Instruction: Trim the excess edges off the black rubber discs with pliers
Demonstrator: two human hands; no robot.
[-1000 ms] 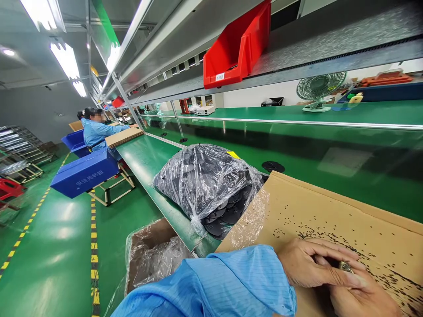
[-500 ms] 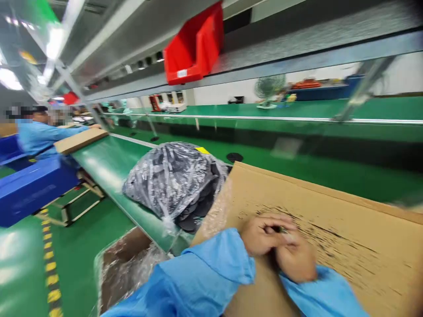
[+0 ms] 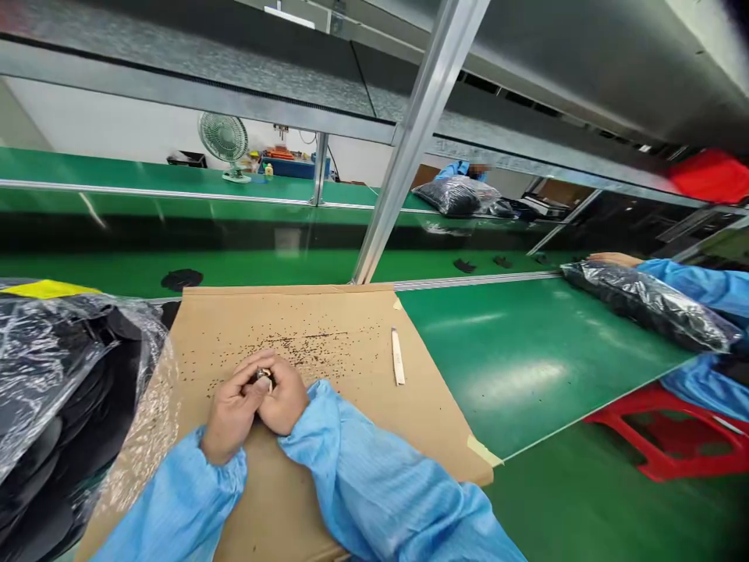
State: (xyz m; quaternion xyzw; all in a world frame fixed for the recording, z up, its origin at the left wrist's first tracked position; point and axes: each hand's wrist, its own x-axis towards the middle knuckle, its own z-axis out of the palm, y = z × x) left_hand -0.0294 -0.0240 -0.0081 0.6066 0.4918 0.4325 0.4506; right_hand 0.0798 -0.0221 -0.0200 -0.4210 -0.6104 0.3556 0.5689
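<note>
Both hands meet over a brown cardboard sheet [image 3: 351,421] strewn with tiny dark bits [image 3: 310,347]. My left hand [image 3: 231,410] is closed, its fingers curled against the other hand. My right hand [image 3: 285,396] is closed too, pressed to the left one. Between them shows a small shiny metallic object [image 3: 264,376], mostly covered by the fingers, too small to name. A white, slim cutter-like tool [image 3: 398,357] lies on the cardboard, right of the hands.
A clear plastic bag [image 3: 40,375] of black flat pieces stands at the left. A metal post [image 3: 409,133] rises behind the cardboard. At the right, another person's hand [image 3: 614,258] rests by a bagged bundle [image 3: 649,308], above a red stool [image 3: 661,437]. A fan [image 3: 224,140] stands behind.
The view has swung to the right, bringing in the white tool, the metal post and the person at the right. The red bin above has left view. My hands are still together.
</note>
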